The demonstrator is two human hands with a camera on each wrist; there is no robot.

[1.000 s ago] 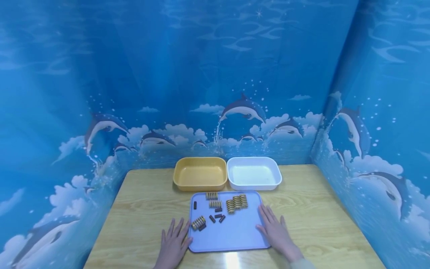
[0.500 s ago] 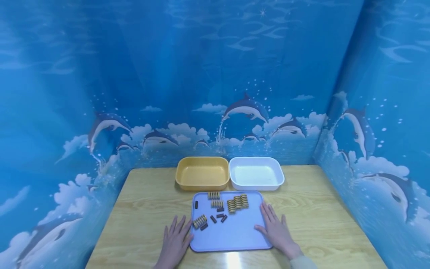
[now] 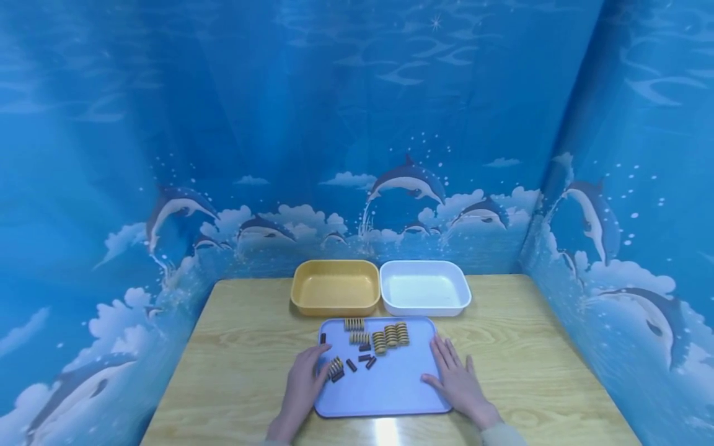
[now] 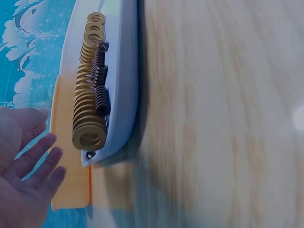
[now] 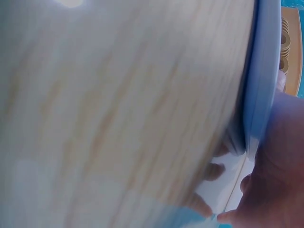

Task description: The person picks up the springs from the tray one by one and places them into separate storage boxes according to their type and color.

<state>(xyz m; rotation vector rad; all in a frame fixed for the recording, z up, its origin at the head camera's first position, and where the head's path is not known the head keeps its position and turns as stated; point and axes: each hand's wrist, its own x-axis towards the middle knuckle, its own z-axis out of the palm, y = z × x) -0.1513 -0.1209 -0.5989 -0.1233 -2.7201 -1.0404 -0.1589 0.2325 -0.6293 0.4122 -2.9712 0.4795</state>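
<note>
My left hand (image 3: 303, 376) hovers at the left edge of the blue tray (image 3: 390, 393), fingers loosely bent and nothing in them. Beside its thumb lies a gold coil spring (image 3: 336, 367), partly covered by the hand, with a small dark spring (image 3: 338, 376) next to it. In the left wrist view the fingers (image 4: 45, 171) spread apart from the gold springs (image 4: 88, 114) and dark springs (image 4: 100, 99). My right hand (image 3: 460, 385) rests flat along the tray's right rim, holding nothing. More gold springs (image 3: 391, 336) and dark springs (image 3: 364, 358) lie on the tray's far half.
Behind the tray stand a yellow bin (image 3: 335, 308) and a white bin (image 3: 426, 307), side by side. All sit on a wood-grain table (image 3: 234, 347). Blue dolphin-print curtains (image 3: 334, 124) close in the back and sides.
My left hand has lifted from the table beside the tray and moved forward and right over the tray's left edge, its fingers now bent. My right hand has stayed in place.
</note>
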